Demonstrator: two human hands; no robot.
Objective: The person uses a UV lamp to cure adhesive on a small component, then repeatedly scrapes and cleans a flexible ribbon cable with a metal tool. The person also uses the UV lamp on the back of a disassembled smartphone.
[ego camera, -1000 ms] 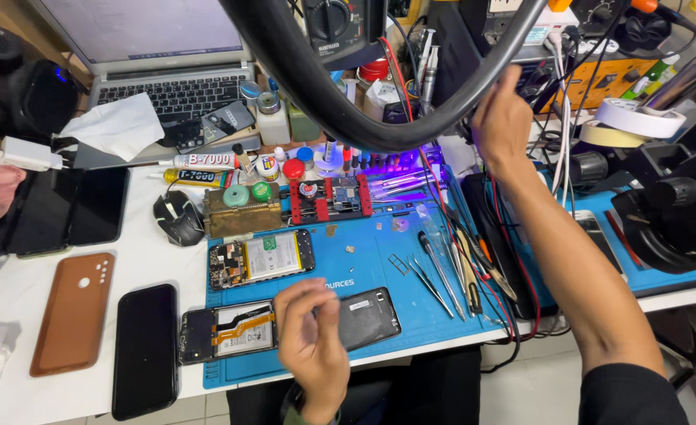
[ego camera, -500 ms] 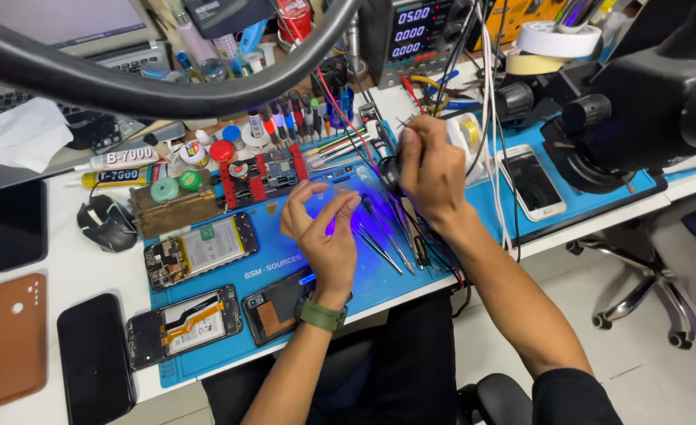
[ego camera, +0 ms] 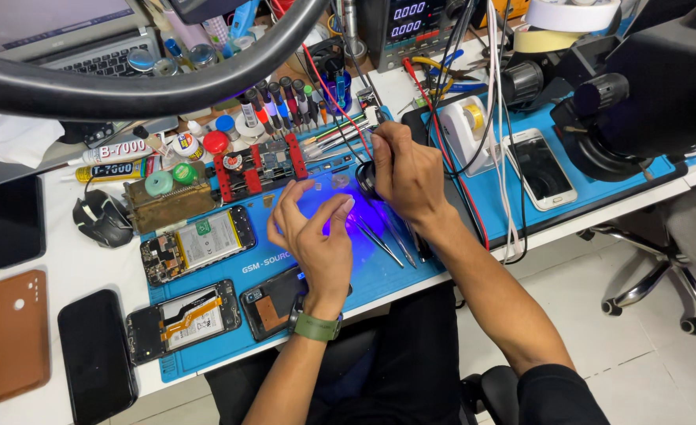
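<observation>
Two white glue tubes point(ego camera: 116, 160) with dark and red lettering lie left of the blue mat point(ego camera: 379, 271), beside round red, blue and green caps. The right hand point(ego camera: 405, 175) grips a small black lamp point(ego camera: 366, 179) (mostly hidden) casting violet light on the mat. The left hand point(ego camera: 316, 234) hovers open-fingered; whether it pinches anything is unclear.

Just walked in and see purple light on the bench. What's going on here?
A person sits at a phone-repair bench. Their right hand holds a small black lamp that casts violet light on the blue work mat. The left hand, fingers spread, hovers in the glow; whether it holds anything is unclear. Opened phones lie on the mat to the left, and tweezers lie beside the hands.
</observation>
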